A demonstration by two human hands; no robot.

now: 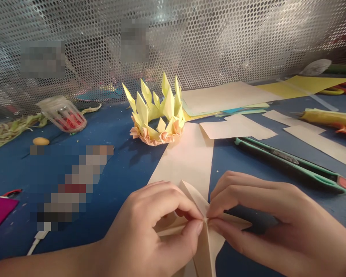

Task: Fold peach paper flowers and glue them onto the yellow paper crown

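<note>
Both hands meet at the lower middle of the view over a folded piece of cream paper point(205, 246) with several pointed flaps. Thumb and fingers of my left hand point(158, 219) pinch its centre from the left. From the right, my right hand point(256, 211) pinches the same spot, its fingertips nearly touching the left ones. Part of the paper is hidden behind the fingers. Just beyond lies a flat cream paper strip point(187, 154). At the strip's far end stands a yellow paper crown point(144, 111) with folded spikes and a peach-coloured base.
A green-black cutter point(288, 163) lies at right, near cut paper pieces point(239, 127) and stacked sheets point(227, 96). At left are a tilted clear jar point(63, 115) with red bits, a small brown oval point(41, 141) and a white cable point(36, 242). Perforated metal mesh point(207, 42) rises behind.
</note>
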